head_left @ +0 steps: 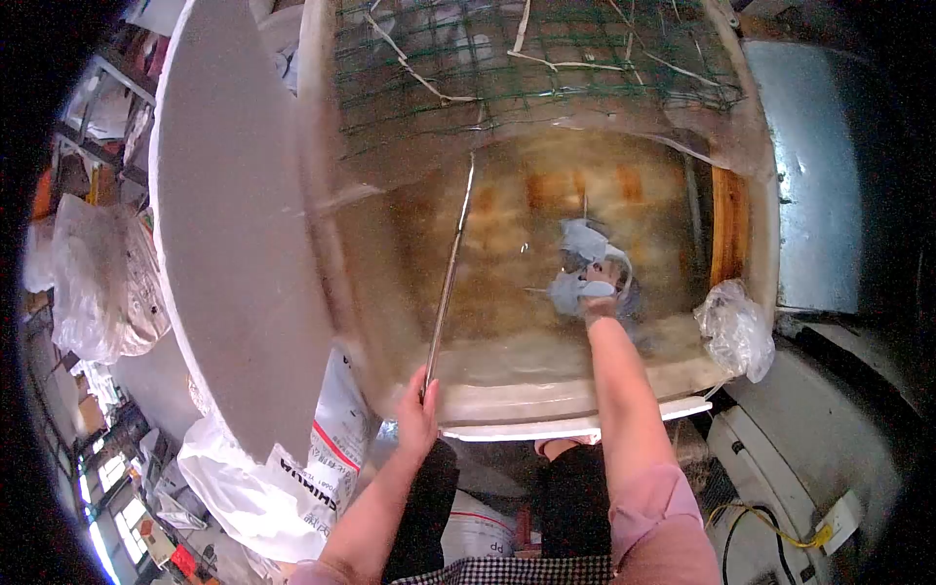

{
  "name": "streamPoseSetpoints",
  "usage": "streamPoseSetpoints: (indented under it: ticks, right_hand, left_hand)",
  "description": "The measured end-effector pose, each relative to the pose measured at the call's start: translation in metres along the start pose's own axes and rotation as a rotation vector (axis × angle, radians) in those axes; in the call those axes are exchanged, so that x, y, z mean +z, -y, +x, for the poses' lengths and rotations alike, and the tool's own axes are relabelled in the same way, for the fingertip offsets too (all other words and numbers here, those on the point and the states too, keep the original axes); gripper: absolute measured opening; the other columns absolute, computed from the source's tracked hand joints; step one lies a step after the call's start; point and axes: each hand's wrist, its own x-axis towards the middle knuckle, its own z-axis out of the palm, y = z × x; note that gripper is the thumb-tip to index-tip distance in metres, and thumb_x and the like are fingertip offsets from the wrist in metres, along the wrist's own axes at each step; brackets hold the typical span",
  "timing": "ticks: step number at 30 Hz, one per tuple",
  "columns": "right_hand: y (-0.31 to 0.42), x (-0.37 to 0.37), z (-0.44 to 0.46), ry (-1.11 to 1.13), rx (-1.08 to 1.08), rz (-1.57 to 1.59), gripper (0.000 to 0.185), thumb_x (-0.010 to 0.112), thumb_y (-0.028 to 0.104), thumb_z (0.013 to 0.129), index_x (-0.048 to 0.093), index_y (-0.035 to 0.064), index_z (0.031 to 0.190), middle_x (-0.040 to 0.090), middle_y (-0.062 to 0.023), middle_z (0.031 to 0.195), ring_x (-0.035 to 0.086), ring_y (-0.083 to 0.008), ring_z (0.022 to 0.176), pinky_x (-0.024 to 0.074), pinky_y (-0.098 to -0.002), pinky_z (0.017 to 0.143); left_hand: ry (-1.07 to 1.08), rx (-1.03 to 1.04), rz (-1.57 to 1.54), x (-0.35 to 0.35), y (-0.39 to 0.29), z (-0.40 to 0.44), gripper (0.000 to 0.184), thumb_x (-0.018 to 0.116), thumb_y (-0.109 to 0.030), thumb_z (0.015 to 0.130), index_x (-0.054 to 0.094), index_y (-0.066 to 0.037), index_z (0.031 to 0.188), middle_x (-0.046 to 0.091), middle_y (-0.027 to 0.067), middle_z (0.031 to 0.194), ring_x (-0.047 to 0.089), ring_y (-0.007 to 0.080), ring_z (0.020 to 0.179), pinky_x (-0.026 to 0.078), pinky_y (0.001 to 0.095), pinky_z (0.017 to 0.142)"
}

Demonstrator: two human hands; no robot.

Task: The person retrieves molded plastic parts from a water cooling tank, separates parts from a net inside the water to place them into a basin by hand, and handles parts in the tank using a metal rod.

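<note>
My left hand (417,414) is closed around the lower end of a thin metal rod (451,263). The rod slants up over a large tub (526,400) of brownish water, its far end near a green mesh (546,88). My right hand (603,285) is inside the tub, at the water, closed on a pale grey-blue cloth-like piece (585,240). Its exact kind I cannot make out. Part of the piece spreads above and to the left of the hand. Water and the piece hide some of my right fingers.
A crumpled clear plastic bag (738,330) hangs on the tub's right front corner. A wide grey panel (239,214) flanks the left side. White printed sacks (292,478) stand at lower left. A yellow cable (780,534) and black cable lie at lower right.
</note>
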Motion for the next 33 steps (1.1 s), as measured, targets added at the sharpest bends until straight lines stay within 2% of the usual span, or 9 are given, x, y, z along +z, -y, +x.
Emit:
streamPoseSetpoints:
  ticks: [1, 3, 5, 8, 11, 15, 18, 26, 33]
  right_hand:
    - [0.002, 0.000, 0.003, 0.001, -0.004, 0.002, 0.045, 0.060, 0.024, 0.069, 0.050, 0.0046, 0.109, 0.049, -0.0132, 0.111, 0.037, -0.0333, 0.115, 0.0309, -0.0471, 0.094]
    - [0.003, -0.007, 0.016, 0.562, 0.073, -0.231, 0.039, 0.049, 0.024, 0.078, 0.051, 0.0052, 0.112, 0.048, -0.0191, 0.116, 0.040, -0.0370, 0.113, 0.0229, -0.0496, 0.099]
    - [0.008, -0.032, 0.011, 0.527, -0.051, -0.296, 0.039, 0.049, 0.022, 0.078, 0.048, 0.0045, 0.113, 0.049, -0.0187, 0.114, 0.041, -0.0354, 0.112, 0.0246, -0.0482, 0.099]
    - [0.003, -0.024, 0.011, 0.496, 0.184, 0.044, 0.045, 0.050, 0.025, 0.078, 0.045, 0.0030, 0.116, 0.045, -0.0165, 0.122, 0.040, -0.0340, 0.115, 0.0282, -0.0450, 0.098]
    - [0.016, -0.050, 0.007, 0.472, 0.055, -0.249, 0.044, 0.050, 0.021, 0.078, 0.043, 0.0014, 0.117, 0.044, -0.0169, 0.123, 0.038, -0.0345, 0.117, 0.0265, -0.0416, 0.101]
    - [-0.001, -0.015, 0.009, 0.519, 0.077, -0.065, 0.047, 0.047, 0.019, 0.078, 0.039, 0.0038, 0.123, 0.038, -0.0217, 0.124, 0.031, -0.0431, 0.119, 0.0246, -0.0450, 0.101]
    - [0.004, -0.020, 0.011, 0.496, 0.135, -0.084, 0.043, 0.047, 0.021, 0.079, 0.043, 0.0060, 0.119, 0.039, -0.0215, 0.123, 0.031, -0.0416, 0.119, 0.0268, -0.0439, 0.101]
    - [0.002, -0.035, 0.004, 0.325, 0.015, -0.109, 0.035, 0.045, 0.017, 0.080, 0.048, 0.0011, 0.110, 0.049, -0.0194, 0.109, 0.042, -0.0367, 0.106, 0.0353, -0.0412, 0.091]
    - [-0.002, -0.023, 0.006, 0.369, -0.034, -0.135, 0.036, 0.048, 0.016, 0.077, 0.047, 0.0018, 0.111, 0.048, -0.0190, 0.110, 0.043, -0.0381, 0.105, 0.0308, -0.0437, 0.095]
  left_hand:
    - [-0.034, 0.062, 0.042, -0.003, -0.004, -0.003, 0.032, 0.050, -0.016, 0.087, 0.048, -0.002, 0.115, 0.060, 0.0135, 0.082, 0.057, 0.0221, 0.071, 0.046, 0.0312, 0.070]
    - [0.037, -0.171, -0.023, -0.022, -0.019, -0.016, 0.032, 0.050, -0.016, 0.087, 0.048, -0.001, 0.115, 0.060, 0.0139, 0.081, 0.057, 0.0209, 0.071, 0.046, 0.0311, 0.069]
    - [0.109, -0.401, -0.085, -0.029, -0.016, -0.023, 0.032, 0.050, -0.016, 0.087, 0.048, -0.001, 0.116, 0.060, 0.0142, 0.080, 0.057, 0.0198, 0.071, 0.046, 0.0311, 0.068]
    - [-0.035, -0.186, -0.024, -0.029, -0.018, -0.019, 0.032, 0.050, -0.015, 0.088, 0.048, -0.001, 0.116, 0.060, 0.0128, 0.079, 0.056, 0.0161, 0.073, 0.046, 0.0297, 0.068]
    - [-0.101, -0.311, -0.044, -0.027, -0.025, -0.011, 0.031, 0.049, -0.016, 0.088, 0.048, -0.001, 0.116, 0.060, 0.0131, 0.080, 0.056, 0.0151, 0.074, 0.045, 0.0282, 0.068]
    - [-0.239, -0.103, -0.147, 0.011, 0.000, 0.015, 0.033, 0.048, -0.018, 0.088, 0.048, -0.003, 0.118, 0.060, 0.0155, 0.089, 0.056, 0.0161, 0.078, 0.044, 0.0279, 0.071]
    - [-0.209, -0.213, -0.212, 0.028, -0.032, 0.059, 0.035, 0.049, -0.020, 0.088, 0.047, -0.005, 0.120, 0.060, 0.0164, 0.097, 0.058, 0.0173, 0.084, 0.044, 0.0291, 0.074]
    - [-0.364, 0.074, -0.080, 0.029, -0.057, 0.184, 0.034, 0.050, -0.023, 0.087, 0.048, -0.009, 0.119, 0.059, 0.0202, 0.091, 0.059, 0.0290, 0.072, 0.046, 0.0324, 0.065]
    - [-0.249, -0.078, -0.099, 0.013, -0.016, 0.085, 0.036, 0.049, -0.022, 0.088, 0.045, -0.014, 0.122, 0.061, 0.0164, 0.092, 0.061, 0.0263, 0.076, 0.046, 0.0333, 0.067]
